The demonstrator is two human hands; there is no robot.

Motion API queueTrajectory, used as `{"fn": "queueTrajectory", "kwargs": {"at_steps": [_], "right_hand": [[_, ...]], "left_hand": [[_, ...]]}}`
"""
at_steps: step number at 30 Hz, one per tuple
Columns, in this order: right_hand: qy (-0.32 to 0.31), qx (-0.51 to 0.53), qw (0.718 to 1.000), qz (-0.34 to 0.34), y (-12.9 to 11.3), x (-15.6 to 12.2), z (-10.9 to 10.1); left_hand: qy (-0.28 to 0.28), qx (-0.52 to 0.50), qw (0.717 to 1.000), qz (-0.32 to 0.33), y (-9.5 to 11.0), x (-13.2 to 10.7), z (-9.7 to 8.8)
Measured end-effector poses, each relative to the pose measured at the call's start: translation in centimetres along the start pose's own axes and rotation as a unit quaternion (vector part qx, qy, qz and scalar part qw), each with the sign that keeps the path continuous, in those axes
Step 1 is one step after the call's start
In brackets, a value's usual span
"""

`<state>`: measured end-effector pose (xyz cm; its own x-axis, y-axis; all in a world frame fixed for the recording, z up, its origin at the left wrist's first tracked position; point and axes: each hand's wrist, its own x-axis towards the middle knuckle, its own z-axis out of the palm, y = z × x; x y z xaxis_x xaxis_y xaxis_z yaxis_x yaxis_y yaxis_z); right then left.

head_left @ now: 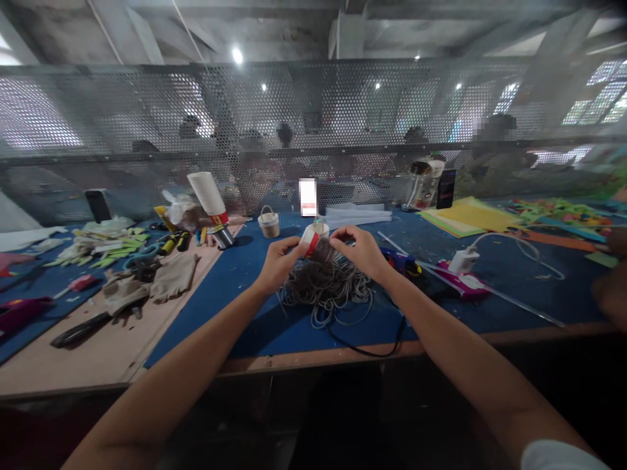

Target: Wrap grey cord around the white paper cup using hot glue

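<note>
My left hand (pixel 280 264) grips the left side of a paper cup (pixel 308 235), white with a red band and tilted, thumb and fingers closed on it. Grey cord (pixel 322 254) covers the cup's lower part. On the cup's right, my right hand (pixel 362 251) has thumb and index finger pinched at the cord; the exact strand is too small to make out. Beneath both hands lies a tangled heap of grey cord (pixel 323 290). A small basket with a handle (pixel 269 223), its lower part cord-coloured, stands behind my left hand.
A blue glue gun (pixel 402 262) and a white plug adapter (pixel 463 261) lie to the right. A lit phone (pixel 308 197) stands behind the cup. Leftward are stacked paper cups (pixel 208 196), gloves (pixel 174 277) and a black-handled tool (pixel 81 329). Perforated metal screen (pixel 343 117) borders the back.
</note>
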<state>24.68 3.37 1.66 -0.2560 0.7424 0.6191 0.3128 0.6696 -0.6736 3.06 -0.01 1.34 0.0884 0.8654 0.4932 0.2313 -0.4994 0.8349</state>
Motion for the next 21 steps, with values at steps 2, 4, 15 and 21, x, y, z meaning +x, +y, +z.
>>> {"fn": "queueTrajectory", "kwargs": {"at_steps": [2, 4, 15, 21], "right_hand": [[0.009, -0.024, 0.999, -0.024, -0.6, -0.3, 0.0], [0.001, -0.046, 0.998, -0.047, -1.0, -0.5, 0.1], [-0.055, -0.119, 0.989, -0.069, -1.3, -1.2, -0.8], [0.104, -0.147, 0.984, 0.004, 0.0, -2.6, -6.0]], "left_hand": [[0.017, -0.007, 1.000, -0.006, -0.3, 0.1, -0.1], [0.034, -0.012, 0.999, -0.010, -0.7, 0.3, -0.2], [0.047, 0.024, 0.999, 0.005, -1.2, 0.6, -0.6], [0.067, 0.058, 0.996, 0.018, -1.2, 0.6, -0.6]]}}
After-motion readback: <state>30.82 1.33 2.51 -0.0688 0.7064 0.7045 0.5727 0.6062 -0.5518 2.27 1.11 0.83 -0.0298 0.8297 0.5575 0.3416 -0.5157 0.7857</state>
